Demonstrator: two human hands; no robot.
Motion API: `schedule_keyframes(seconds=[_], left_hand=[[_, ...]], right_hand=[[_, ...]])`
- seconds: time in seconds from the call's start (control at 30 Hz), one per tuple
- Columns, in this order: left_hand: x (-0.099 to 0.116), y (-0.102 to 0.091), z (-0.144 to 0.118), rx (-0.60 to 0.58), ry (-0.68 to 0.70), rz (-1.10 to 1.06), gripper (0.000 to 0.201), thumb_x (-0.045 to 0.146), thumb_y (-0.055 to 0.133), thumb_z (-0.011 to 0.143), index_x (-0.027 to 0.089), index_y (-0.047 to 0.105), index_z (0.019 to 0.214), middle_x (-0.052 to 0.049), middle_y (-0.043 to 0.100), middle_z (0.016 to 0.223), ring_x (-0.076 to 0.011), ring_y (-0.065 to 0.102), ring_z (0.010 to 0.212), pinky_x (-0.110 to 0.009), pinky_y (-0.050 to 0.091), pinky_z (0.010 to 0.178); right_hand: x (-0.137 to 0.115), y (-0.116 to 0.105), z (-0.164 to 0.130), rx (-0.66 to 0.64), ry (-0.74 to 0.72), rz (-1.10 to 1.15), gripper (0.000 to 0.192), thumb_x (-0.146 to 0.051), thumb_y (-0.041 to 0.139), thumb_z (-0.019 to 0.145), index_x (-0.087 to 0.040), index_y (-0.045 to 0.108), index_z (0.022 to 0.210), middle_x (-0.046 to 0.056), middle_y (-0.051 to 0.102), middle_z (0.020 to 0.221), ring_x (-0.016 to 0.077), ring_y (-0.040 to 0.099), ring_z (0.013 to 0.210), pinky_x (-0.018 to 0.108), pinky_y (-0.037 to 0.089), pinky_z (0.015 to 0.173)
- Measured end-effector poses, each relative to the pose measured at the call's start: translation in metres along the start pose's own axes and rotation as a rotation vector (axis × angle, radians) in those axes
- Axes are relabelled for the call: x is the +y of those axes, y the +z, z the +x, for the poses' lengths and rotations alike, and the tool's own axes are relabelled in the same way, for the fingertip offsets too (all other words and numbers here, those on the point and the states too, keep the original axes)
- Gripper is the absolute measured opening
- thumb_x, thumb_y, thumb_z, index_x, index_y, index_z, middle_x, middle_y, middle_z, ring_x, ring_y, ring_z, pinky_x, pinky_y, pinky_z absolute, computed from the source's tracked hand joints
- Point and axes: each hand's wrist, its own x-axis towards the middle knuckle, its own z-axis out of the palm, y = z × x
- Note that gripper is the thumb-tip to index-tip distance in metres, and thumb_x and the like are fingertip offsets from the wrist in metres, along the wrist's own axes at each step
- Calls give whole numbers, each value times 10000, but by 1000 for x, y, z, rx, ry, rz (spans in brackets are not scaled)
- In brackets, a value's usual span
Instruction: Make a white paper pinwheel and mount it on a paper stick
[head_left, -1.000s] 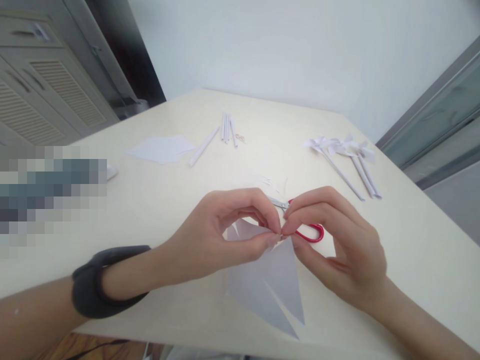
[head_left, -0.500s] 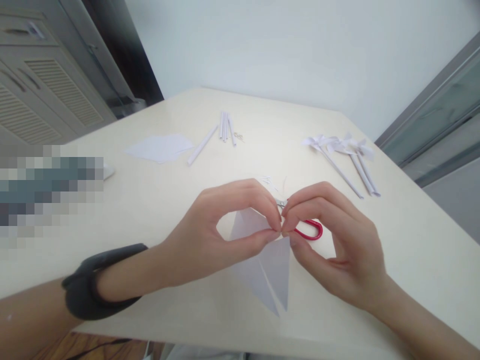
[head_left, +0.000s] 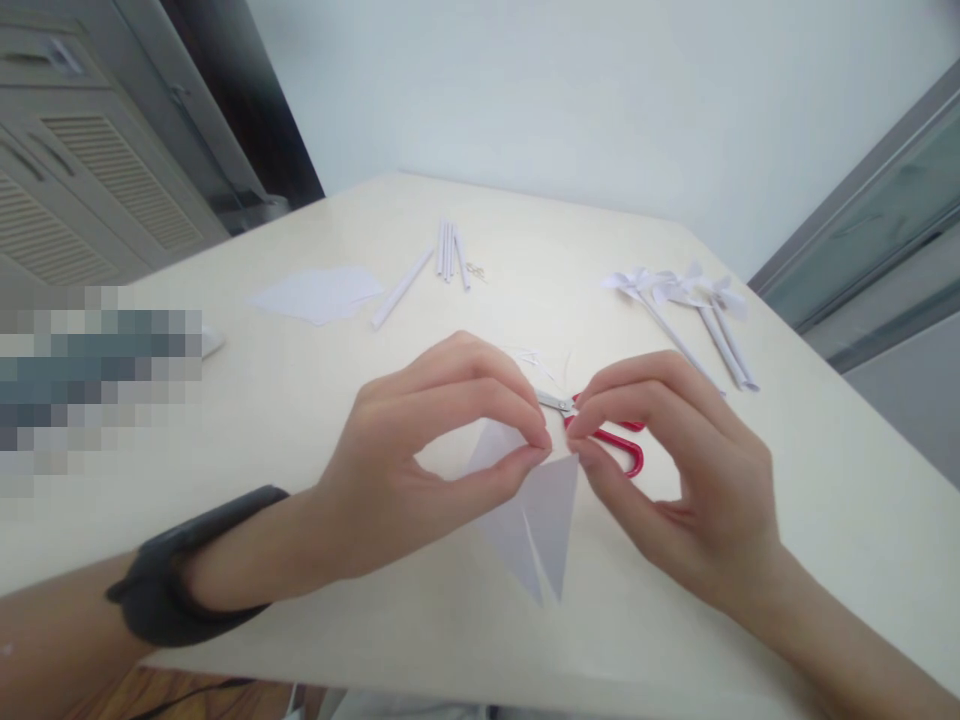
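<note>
A white sheet of paper (head_left: 553, 520) with a slit cut into it hangs over the near part of the table, its two points aimed down toward me. My left hand (head_left: 420, 450) is closed in a pinch on the paper's upper edge; its fingers hide part of the sheet. At the upper right corner, the thumb and fingers of my right hand (head_left: 697, 490) pinch the same paper. A small gap separates the two sets of fingertips. Red-handled scissors (head_left: 637, 464) lie on the table just behind my right fingers, partly covered by them.
Several paper pinwheels (head_left: 664, 285) on rolled sticks lie at the right. Toward the back are rolled paper sticks (head_left: 448, 250) and small wire-like bits (head_left: 476, 271). Flat paper sheets (head_left: 319, 295) lie at the left, and thin white strips (head_left: 531, 357) beyond the scissors.
My fingertips have moved slightly apart, the left hand shifting left. The paper has risen a little, and more of the scissors shows between my hands.
</note>
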Motion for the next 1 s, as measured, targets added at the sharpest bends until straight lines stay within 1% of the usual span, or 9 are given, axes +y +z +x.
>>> schedule_keyframes(seconds=[0.07,0.23,0.33,0.5,0.57,0.67,0.73,0.87,1.0], left_hand=[[-1,0,1,10,-44,-60,194,54,655,733,229,664,816,-21,632,874,-186,581,863,-335,494,789],[-5,-1,4,13,-142,-163,125,95,633,781,217,658,793,-29,627,870,-181,579,857,-337,474,810],[-7,0,5,31,-157,-191,109,116,632,792,222,656,783,-28,627,860,-180,576,850,-333,470,811],[-8,-1,5,21,-154,-238,108,105,627,800,211,652,793,-29,624,858,-167,575,845,-319,468,812],[-9,-1,5,24,-160,-249,104,111,627,803,211,649,790,-28,626,855,-165,576,843,-313,470,812],[-9,-2,6,35,-164,-265,97,118,633,801,211,649,780,-23,630,841,-162,578,837,-310,472,816],[-8,-2,6,35,-167,-277,93,119,639,797,209,651,776,-22,631,837,-161,580,838,-308,471,819],[-8,-2,6,17,-184,-291,95,112,638,797,205,655,785,-25,633,852,-159,581,854,-301,470,822],[-9,-1,5,33,-209,-299,90,125,637,797,212,658,803,-29,641,861,-165,588,848,-316,482,821]], right_hand=[[10,-7,3,-42,89,-81,102,-111,585,800,-188,581,866,29,571,929,145,568,847,280,472,697],[44,-14,-1,-476,390,-329,24,-239,554,820,-222,565,834,24,586,885,174,581,731,305,460,577],[53,-6,-6,-582,377,-416,87,-278,537,822,-201,513,790,34,569,801,181,564,656,298,434,512],[55,6,-5,-551,429,-433,234,-301,541,795,-209,407,627,17,540,672,140,502,501,260,373,413],[55,5,-3,-541,460,-377,249,-335,543,790,-207,423,612,26,556,685,139,508,500,264,383,417],[54,1,2,-471,571,-215,141,-335,557,786,-207,507,753,33,602,762,160,564,583,269,430,459],[50,-2,5,-393,611,-81,132,-287,566,787,-221,498,879,19,616,815,156,578,634,264,455,500],[37,-2,10,-204,506,86,246,-258,641,751,-235,423,864,-33,554,778,118,504,622,262,451,581],[25,3,10,-177,438,135,361,-309,701,705,-238,366,817,-55,479,706,108,417,581,262,415,563]])
